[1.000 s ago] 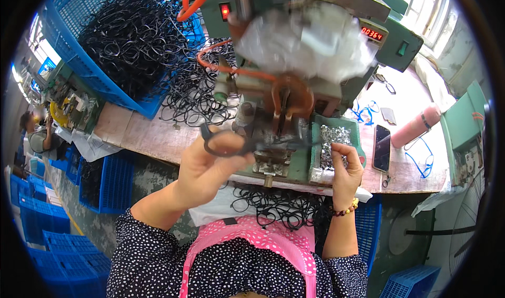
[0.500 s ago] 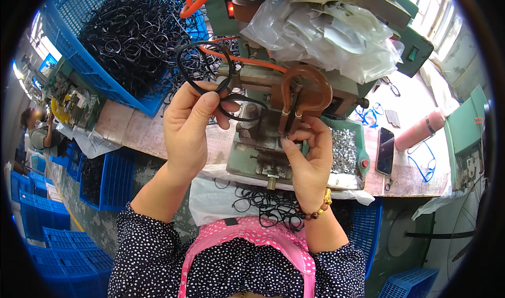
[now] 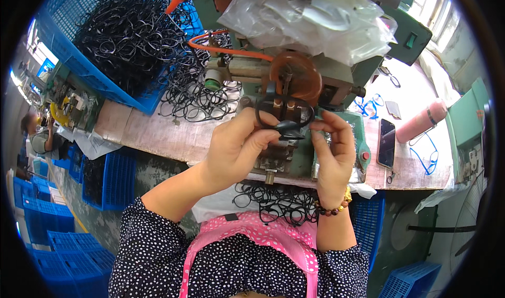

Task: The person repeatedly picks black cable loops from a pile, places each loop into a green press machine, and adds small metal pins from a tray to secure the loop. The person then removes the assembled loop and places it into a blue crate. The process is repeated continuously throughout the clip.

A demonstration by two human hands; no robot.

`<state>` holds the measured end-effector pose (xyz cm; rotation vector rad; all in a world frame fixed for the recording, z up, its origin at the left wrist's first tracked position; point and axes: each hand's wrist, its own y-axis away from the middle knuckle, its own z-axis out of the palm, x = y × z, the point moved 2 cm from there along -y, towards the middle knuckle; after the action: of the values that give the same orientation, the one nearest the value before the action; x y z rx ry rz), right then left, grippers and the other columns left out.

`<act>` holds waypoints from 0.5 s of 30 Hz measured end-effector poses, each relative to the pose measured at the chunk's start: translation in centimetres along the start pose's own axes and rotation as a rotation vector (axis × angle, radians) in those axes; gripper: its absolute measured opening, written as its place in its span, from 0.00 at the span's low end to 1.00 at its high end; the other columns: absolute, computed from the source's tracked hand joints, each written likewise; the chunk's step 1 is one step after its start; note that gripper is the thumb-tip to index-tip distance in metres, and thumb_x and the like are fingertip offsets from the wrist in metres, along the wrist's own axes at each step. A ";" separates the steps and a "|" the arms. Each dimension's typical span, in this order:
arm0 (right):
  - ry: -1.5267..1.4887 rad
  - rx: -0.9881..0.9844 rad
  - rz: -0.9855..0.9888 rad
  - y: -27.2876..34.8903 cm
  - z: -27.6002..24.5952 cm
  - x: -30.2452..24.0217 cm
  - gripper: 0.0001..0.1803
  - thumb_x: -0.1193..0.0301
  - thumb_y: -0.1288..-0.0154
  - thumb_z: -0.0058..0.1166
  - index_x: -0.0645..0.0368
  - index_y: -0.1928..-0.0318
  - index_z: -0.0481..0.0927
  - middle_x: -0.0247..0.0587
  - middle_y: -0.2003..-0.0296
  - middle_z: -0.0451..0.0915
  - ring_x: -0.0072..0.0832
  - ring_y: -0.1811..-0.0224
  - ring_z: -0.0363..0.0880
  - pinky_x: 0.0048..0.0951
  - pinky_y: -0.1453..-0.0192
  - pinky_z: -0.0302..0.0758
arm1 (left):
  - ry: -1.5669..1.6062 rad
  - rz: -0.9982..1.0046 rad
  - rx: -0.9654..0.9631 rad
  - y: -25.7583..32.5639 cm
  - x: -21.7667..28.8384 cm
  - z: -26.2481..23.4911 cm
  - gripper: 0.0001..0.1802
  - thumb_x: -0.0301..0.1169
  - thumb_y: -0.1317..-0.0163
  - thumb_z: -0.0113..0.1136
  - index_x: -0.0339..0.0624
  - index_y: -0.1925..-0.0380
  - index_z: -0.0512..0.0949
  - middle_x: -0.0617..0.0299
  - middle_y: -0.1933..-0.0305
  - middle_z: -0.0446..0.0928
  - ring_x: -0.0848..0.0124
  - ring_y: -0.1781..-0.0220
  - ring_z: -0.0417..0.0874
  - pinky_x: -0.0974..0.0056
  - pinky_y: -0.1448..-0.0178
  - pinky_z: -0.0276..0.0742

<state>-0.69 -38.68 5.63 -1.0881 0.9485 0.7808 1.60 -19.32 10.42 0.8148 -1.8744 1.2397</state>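
My left hand (image 3: 234,145) is closed on a black eyeglass frame (image 3: 310,118), pinching it between thumb and fingers. The frame is held up in front of a green-and-metal bench machine (image 3: 331,82) with a looped copper-brown part (image 3: 319,77). My right hand (image 3: 336,148) is beside the frame's right edge, thumb and index close together; whatever they pinch is too small to make out. Behind the right hand, partly covered by it, is a green tray (image 3: 359,124) of small metal pieces. Below the machine, several black frames (image 3: 273,200) lie on white sheeting at my lap.
A large blue basket (image 3: 73,50) heaped with black frames stands at the far left, with more frames (image 3: 202,100) spilling onto the table. Plastic bags (image 3: 310,19) drape the machine. A phone (image 3: 386,142), pink bottle (image 3: 421,121) and blue frames (image 3: 431,158) lie right. A person (image 3: 39,135) sits far left.
My left hand has moved right and brought the eyeglass frame in front of the machine. My right hand has drawn back slightly right from the machine's metal tips to the frame's edge.
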 end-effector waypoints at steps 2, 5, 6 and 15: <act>0.017 0.057 -0.020 0.1 -1.5 -0.6 0.20 0.84 0.34 0.53 0.66 0.42 0.73 0.41 0.55 0.81 0.24 0.49 0.78 0.25 0.40 0.71 | -0.115 0.082 0.018 -0.4 0.0 0.1 0.05 0.23 0.36 0.61 0.34 0.62 0.78 0.56 0.70 0.81 0.65 0.71 0.82 0.64 0.66 0.76; 0.122 0.200 -0.154 0.3 -3.8 -1.4 0.18 0.85 0.32 0.50 0.66 0.43 0.74 0.41 0.53 0.80 0.24 0.47 0.77 0.26 0.38 0.70 | -0.332 0.243 -0.013 -0.2 0.5 0.3 0.07 0.23 0.40 0.63 0.35 0.62 0.78 0.54 0.71 0.79 0.56 0.71 0.81 0.60 0.67 0.76; 0.151 0.250 -0.199 0.4 -4.5 -1.5 0.17 0.85 0.32 0.50 0.67 0.43 0.74 0.41 0.52 0.80 0.24 0.47 0.77 0.27 0.38 0.70 | -0.308 0.221 0.011 -0.1 0.5 0.3 0.07 0.22 0.40 0.64 0.35 0.62 0.79 0.54 0.71 0.79 0.55 0.71 0.81 0.60 0.67 0.76; 0.200 0.466 -0.299 1.9 -9.0 -0.6 0.14 0.80 0.25 0.47 0.65 0.42 0.74 0.41 0.51 0.80 0.22 0.50 0.78 0.22 0.47 0.74 | -0.317 0.290 -0.014 0.0 0.3 0.1 0.10 0.21 0.41 0.64 0.35 0.59 0.78 0.52 0.67 0.81 0.56 0.69 0.83 0.61 0.64 0.77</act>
<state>-4.74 -46.73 3.91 -0.8754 1.0405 0.1898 1.45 -19.47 10.62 0.7883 -2.3200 1.3289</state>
